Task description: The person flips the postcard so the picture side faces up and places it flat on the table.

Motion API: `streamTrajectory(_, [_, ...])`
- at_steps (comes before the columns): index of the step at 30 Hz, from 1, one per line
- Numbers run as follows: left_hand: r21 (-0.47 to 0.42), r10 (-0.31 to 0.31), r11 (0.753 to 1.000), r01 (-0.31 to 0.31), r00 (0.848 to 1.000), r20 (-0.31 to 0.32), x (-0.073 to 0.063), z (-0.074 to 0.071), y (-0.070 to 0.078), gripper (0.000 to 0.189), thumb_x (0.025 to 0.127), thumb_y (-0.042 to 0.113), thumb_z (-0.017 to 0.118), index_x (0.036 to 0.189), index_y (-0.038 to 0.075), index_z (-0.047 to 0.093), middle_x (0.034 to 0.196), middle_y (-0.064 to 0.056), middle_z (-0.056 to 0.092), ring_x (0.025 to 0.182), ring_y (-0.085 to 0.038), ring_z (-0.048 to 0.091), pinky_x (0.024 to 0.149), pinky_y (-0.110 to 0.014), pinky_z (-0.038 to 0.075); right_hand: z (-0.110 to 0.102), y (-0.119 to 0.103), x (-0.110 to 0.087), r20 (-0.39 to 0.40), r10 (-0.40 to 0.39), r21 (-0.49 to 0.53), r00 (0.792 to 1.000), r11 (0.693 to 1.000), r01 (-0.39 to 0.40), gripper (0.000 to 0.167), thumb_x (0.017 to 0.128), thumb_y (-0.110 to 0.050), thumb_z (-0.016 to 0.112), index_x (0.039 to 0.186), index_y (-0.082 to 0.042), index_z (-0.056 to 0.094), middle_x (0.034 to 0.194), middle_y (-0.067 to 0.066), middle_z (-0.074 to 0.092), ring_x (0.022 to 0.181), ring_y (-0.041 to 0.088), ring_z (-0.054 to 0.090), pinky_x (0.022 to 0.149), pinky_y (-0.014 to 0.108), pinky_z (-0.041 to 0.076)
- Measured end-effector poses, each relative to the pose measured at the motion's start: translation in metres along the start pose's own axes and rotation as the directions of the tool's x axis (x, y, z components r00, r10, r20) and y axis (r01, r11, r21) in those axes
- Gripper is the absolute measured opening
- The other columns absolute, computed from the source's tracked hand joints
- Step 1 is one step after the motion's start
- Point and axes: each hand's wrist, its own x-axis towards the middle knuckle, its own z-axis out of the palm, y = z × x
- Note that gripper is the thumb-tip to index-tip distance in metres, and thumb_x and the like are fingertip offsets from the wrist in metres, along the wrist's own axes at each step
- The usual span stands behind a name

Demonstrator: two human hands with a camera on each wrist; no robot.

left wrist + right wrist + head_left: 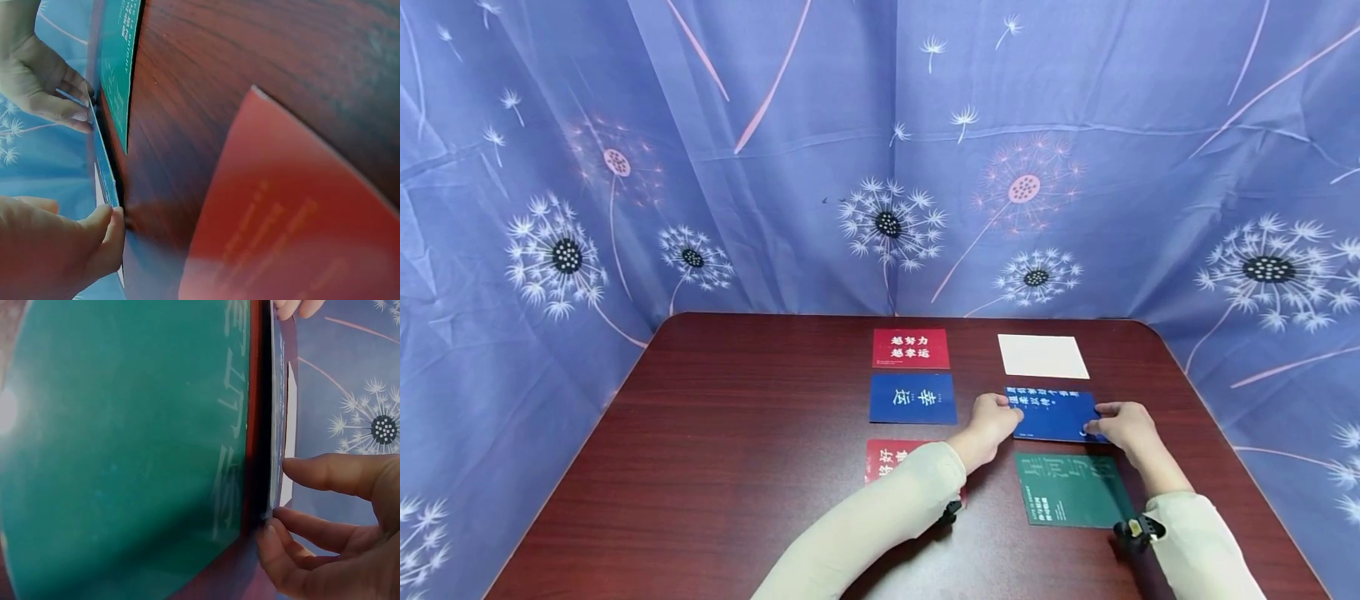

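Observation:
A blue card (1051, 415) with white lettering lies between my two hands on the right half of the table. Its left edge is pinched by my left hand (987, 430), thumb against fingers. At the opposite end, my right hand (1129, 429) pinches the right edge; the right wrist view shows the thumb and fingers (325, 531) on either side. A dark shadow runs along the card's near edge, which looks slightly raised. Just in front lies a green card (1075, 492), and behind is a white card (1043, 357).
Left of my hands, a red card (912, 348), a blue card (913, 398) and another red card (887, 457) form a column; my left sleeve partly covers the nearest. The dark red wooden table (700, 450) meets a blue dandelion-print curtain (790, 208) at the back.

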Motion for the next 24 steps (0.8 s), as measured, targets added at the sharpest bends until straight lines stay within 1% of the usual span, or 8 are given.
streamTrajectory(7, [0.023,-0.011,1.0,0.01,0.999,0.031,-0.002,0.002,0.005,0.03,0.082,-0.004,0.065,0.11,-0.007,0.057,0.106,-0.013,0.058,0.107,-0.03,0.057,0.093,-0.044,0.049,-0.005,-0.002,0.001,0.008,0.013,-0.028,1.0,1.0,-0.013,0.056,0.085,-0.008,0.065,0.128,0.021,0.044,0.13,0.042,0.04,0.115,0.053,0.045,0.097,0.061,0.039])
streamTrajectory(10, [0.029,-0.022,0.999,0.021,0.999,0.043,-0.003,0.003,0.007,0.029,0.083,-0.003,0.065,0.11,-0.006,0.055,0.111,-0.015,0.055,0.111,-0.031,0.055,0.094,-0.045,0.047,-0.006,-0.002,0.002,0.005,0.019,-0.028,1.0,0.999,-0.019,0.055,0.085,-0.008,0.066,0.127,0.021,0.045,0.128,0.042,0.042,0.113,0.052,0.046,0.095,0.061,0.041])
streamTrajectory(15, [0.044,-0.027,0.999,0.025,0.998,0.05,-0.004,0.006,0.009,0.028,0.083,-0.003,0.065,0.109,-0.006,0.055,0.113,-0.016,0.055,0.113,-0.033,0.053,0.096,-0.046,0.046,-0.008,-0.001,0.002,0.006,0.02,-0.029,1.0,0.999,-0.02,0.055,0.085,-0.01,0.066,0.126,0.021,0.045,0.126,0.042,0.043,0.111,0.052,0.046,0.093,0.06,0.043])
streamTrajectory(18, [0.057,-0.028,0.998,0.024,0.998,0.061,-0.003,0.007,0.01,0.029,0.083,-0.002,0.065,0.11,-0.008,0.054,0.114,-0.018,0.055,0.114,-0.034,0.053,0.098,-0.047,0.045,-0.01,-0.001,0.003,0.012,0.021,-0.043,1.0,0.999,-0.02,0.056,0.086,-0.01,0.065,0.126,0.021,0.044,0.127,0.043,0.041,0.112,0.052,0.045,0.093,0.06,0.043])
streamTrajectory(21, [0.081,-0.043,0.996,0.036,0.996,0.081,-0.001,0.007,0.012,0.029,0.084,-0.001,0.065,0.11,-0.009,0.054,0.116,-0.019,0.055,0.117,-0.034,0.052,0.099,-0.049,0.044,-0.012,-0.001,0.004,0.027,0.014,-0.058,1.0,0.998,-0.013,0.056,0.086,-0.01,0.065,0.126,0.022,0.044,0.126,0.043,0.041,0.112,0.053,0.044,0.094,0.06,0.042])
streamTrajectory(24, [0.113,-0.053,0.993,0.042,0.994,0.095,0.003,0.005,0.017,0.031,0.086,0.002,0.065,0.112,-0.01,0.054,0.117,-0.019,0.055,0.118,-0.035,0.052,0.099,-0.05,0.044,-0.016,-0.001,0.004,0.049,0.0,-0.062,0.999,0.998,0.003,0.056,0.087,-0.011,0.064,0.125,0.025,0.042,0.123,0.044,0.043,0.11,0.053,0.048,0.091,0.058,0.045])
